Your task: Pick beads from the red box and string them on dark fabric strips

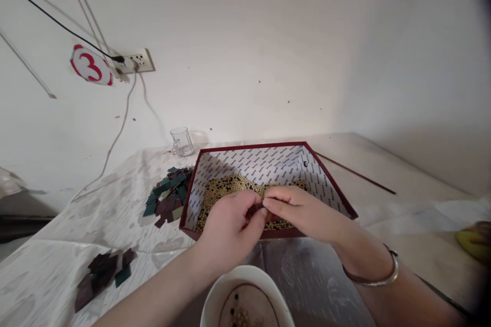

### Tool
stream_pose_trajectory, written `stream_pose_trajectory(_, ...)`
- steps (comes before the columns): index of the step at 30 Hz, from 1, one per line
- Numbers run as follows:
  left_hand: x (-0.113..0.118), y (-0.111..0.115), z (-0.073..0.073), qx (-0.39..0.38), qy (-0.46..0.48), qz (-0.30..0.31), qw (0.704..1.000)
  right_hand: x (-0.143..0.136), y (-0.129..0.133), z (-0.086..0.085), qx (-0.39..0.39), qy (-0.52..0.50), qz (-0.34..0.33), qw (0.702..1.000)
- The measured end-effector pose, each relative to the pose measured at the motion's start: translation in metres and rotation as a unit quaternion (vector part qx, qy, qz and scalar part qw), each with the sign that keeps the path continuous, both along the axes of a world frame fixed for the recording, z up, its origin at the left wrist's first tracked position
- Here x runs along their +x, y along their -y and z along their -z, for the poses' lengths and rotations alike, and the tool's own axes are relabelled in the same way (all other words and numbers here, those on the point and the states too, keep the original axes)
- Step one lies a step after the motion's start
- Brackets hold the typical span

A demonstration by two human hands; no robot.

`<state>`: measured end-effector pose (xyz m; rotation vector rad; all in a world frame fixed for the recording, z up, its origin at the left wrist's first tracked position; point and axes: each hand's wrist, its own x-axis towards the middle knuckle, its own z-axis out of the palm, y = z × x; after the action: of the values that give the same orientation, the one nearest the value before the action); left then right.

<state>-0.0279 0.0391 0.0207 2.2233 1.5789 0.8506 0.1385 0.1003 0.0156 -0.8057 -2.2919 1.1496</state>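
My left hand point(233, 225) is closed over the front of a red-rimmed box point(249, 146), its thumb and fingers curled round a small dark brown piece point(256, 207) that is mostly hidden. My right hand point(295, 209) meets it from the right, thumb and fingertips pinched together against the left fingertips; what they grip is hidden. Below the hands, the box holds many small yellowish and black beads or beans point(230, 184). Closer to me stands a white bowl point(209, 299) with a few of the same grains at its bottom.
Dark green and brown flat pieces point(166, 194) lie heaped left of the box, with a smaller pile point(102, 273) nearer. A glass mug point(182, 142) stands behind the heap. A thin brown stick point(356, 173) lies to the right. A socket point(140, 61) with cords is on the wall.
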Motion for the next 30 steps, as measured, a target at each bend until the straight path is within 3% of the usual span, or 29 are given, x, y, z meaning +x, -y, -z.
stream_pose_trajectory(12, -0.003, 0.0, 0.001, 0.033, -0.087, -0.011, 0.996, -0.003, -0.001, 0.004, 0.029, 0.008, 0.011, 0.999)
stream_pose_trajectory(18, -0.017, -0.004, -0.005, -0.026, -0.115, 0.019, 0.993, -0.006, 0.0, 0.005, 0.053, 0.038, 0.035, 0.997)
stream_pose_trajectory(30, -0.025, -0.009, -0.005, -0.073, -0.128, -0.002, 0.989, -0.011, 0.003, 0.002, 0.108, 0.057, 0.072, 0.99)
